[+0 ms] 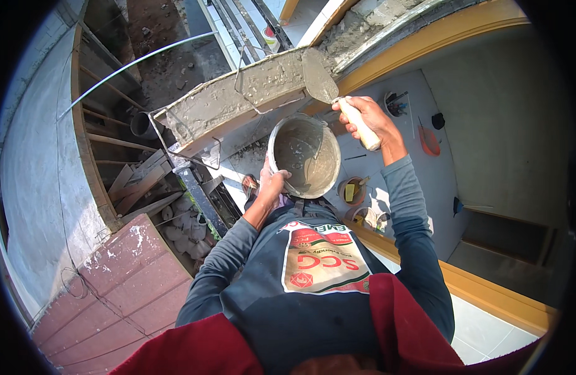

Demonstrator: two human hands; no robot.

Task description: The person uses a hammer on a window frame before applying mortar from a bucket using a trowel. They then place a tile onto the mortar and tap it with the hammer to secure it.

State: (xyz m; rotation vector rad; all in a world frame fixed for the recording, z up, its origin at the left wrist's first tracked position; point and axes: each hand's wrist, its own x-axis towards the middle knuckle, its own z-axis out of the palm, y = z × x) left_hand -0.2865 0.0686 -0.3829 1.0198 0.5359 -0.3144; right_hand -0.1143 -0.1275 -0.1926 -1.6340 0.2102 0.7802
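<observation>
Fingers, left hand (272, 183): curled over bucket (305, 156) rim | right hand (369, 119): closed around trowel (328, 87) handle, blade seemingly on wet concrete (238, 94)

Grey mortar-smeared bucket (305, 156), pale-handled grey trowel (325, 87), yellow-orange frame (425, 50).

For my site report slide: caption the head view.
Left hand grips a mortar bucket while right hand holds a trowel over the wet ledge.

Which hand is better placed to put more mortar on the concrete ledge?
The right hand: it holds the trowel, whose blade rests on the ledge. The left hand grips the bucket rim.
</observation>
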